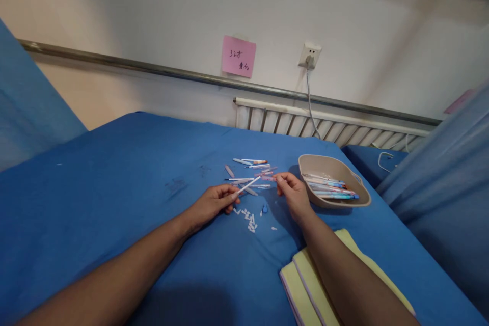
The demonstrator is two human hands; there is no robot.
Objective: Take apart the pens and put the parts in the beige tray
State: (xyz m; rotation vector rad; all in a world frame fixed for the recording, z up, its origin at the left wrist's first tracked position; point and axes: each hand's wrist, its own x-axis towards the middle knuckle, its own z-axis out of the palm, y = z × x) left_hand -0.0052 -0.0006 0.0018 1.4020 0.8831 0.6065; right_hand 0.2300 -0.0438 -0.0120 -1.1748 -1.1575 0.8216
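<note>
My left hand pinches the lower end of a thin white pen refill, which slants up to the right. At its upper end is a pinkish see-through pen barrel, pinched in the fingertips of my right hand. Whether the refill's end sits inside the barrel or just in front of it, I cannot tell. Behind and under my fingers lie loose pen parts, among them a pale barrel and a dark-tipped refill. Several small white pieces and a small blue piece lie nearer me.
A beige bin holding several pens stands at my right. Below my right forearm is a folded yellow towel. Blue cloth covers the surface. Behind it are a radiator and a wall socket with a plugged-in cord.
</note>
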